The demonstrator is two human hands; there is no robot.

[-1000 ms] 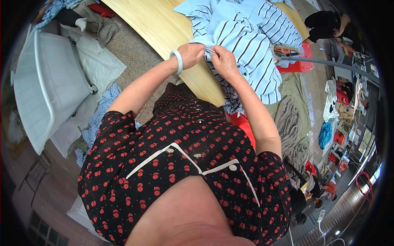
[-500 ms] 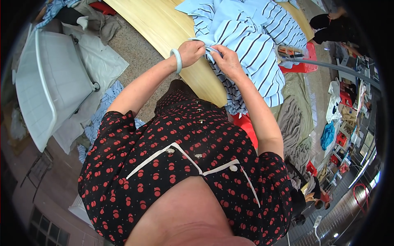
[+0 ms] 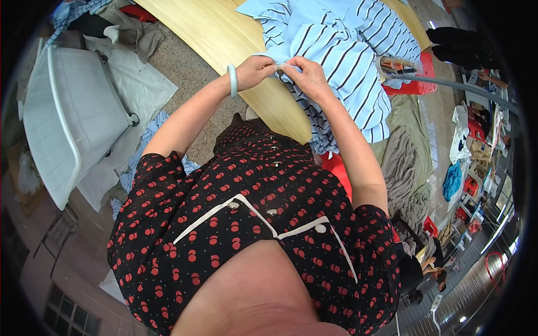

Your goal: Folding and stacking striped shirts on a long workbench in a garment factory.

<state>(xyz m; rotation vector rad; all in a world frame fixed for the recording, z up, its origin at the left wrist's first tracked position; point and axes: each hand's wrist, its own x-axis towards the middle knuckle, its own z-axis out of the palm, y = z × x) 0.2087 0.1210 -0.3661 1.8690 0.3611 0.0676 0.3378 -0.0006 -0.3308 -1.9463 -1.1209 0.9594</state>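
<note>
A light blue shirt with dark stripes (image 3: 342,50) lies spread on a pale wooden table (image 3: 224,39) and hangs over its near edge. My left hand (image 3: 255,70), with a pale green bangle on the wrist, pinches the shirt's edge. My right hand (image 3: 305,73) grips the same edge right beside it. The two hands almost touch over the table's near edge. My dark dress with red cherries fills the lower half of the view.
A white plastic basket (image 3: 67,123) stands on the floor at the left among loose clothes (image 3: 134,84). A red crate (image 3: 414,78) sits to the right of the table, with heaps of grey and olive fabric (image 3: 406,157) below it. Another person's dark sleeve (image 3: 454,47) shows at upper right.
Both hands stay pinched on the shirt's edge and have shifted slightly right along it. The shirt's folds have moved a little.
</note>
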